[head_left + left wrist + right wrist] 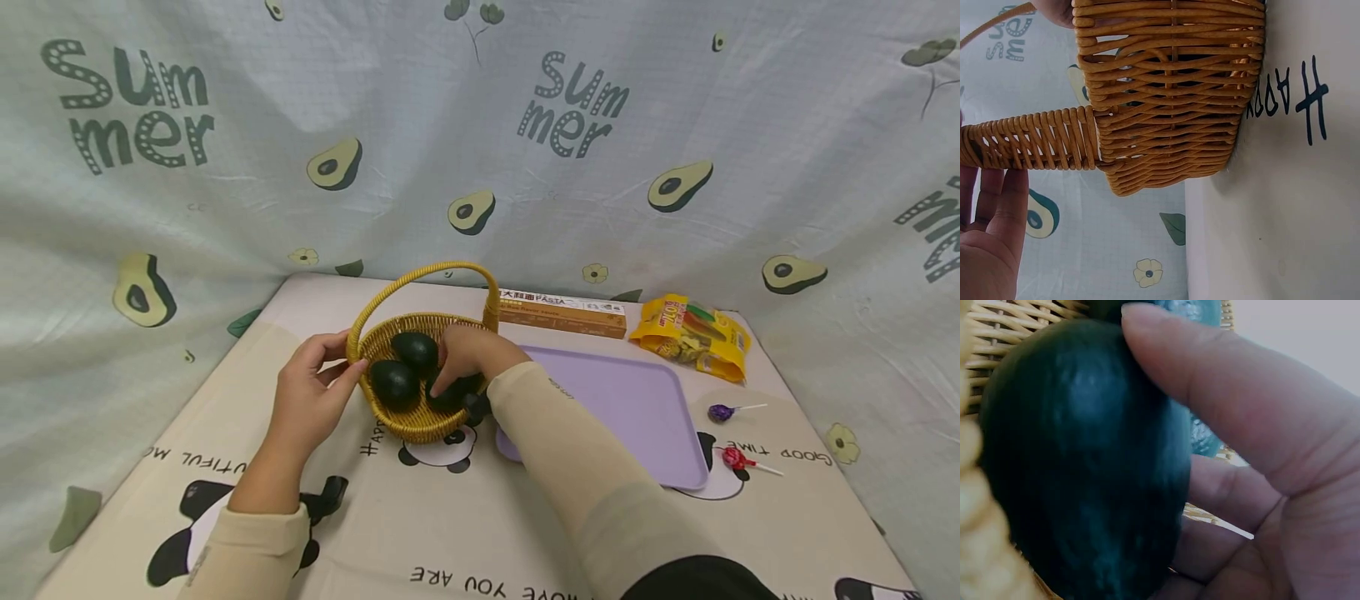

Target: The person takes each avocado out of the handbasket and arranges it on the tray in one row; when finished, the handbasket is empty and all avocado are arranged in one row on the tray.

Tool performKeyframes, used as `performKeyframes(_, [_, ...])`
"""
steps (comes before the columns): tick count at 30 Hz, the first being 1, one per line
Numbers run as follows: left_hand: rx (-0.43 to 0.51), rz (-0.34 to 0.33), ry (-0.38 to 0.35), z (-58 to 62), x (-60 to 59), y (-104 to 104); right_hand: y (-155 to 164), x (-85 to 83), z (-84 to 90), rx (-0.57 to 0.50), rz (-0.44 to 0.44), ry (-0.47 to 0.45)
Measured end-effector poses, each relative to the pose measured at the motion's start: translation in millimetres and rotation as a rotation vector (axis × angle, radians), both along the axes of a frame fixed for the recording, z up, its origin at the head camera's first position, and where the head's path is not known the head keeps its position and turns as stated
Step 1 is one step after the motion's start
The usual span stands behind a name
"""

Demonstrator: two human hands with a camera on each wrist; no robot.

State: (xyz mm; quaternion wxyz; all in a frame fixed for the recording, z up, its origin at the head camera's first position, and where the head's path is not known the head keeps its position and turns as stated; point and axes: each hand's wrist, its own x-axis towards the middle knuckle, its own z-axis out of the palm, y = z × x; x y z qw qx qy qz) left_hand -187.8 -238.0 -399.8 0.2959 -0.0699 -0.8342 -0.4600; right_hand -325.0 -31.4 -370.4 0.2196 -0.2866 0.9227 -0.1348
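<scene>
The right hand (468, 354) reaches into the basket (408, 421) and grips a dark green avocado (452, 392) there; in the right wrist view the thumb (1210, 381) lies curled over this avocado (1085, 462) and the fingers wrap beneath it, with wicker behind. The left hand (311, 396) rests against the basket's left rim near the foot of the handle (420, 279), thumb touching the weave and fingers loosely curved around the side. In the left wrist view the fingers (997, 219) lie just under the handle (1029, 147), beside the basket wall (1172, 94). Two more avocados (415, 350) (393, 382) lie in the basket, touching each other. The basket stands on the tabletop (450, 517), just left of a purple tray (637, 408). Behind the tray lie a pasta box (562, 312) and a yellow snack bag (690, 333); two lollipops (723, 412) (738, 460) lie to the tray's right.
</scene>
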Motion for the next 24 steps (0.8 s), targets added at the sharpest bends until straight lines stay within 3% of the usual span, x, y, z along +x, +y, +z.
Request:
performKeyframes(14, [0.002, -0.002, -0.005, -1.7, -0.3, 1, 7, -4.2, 1.1, -0.043, 0.095, -0.014])
performKeyframes(19, [0.005, -0.004, -0.005, -1.4, -0.9, 1, 9, -5.5, 7.7, -0.106, 0.047, -0.059])
performKeyframes(24, [-0.001, 0.000, 0.001, -1.1, -0.6, 1, 12, -5.9, 10.2, -0.163, 0.014, -0.012])
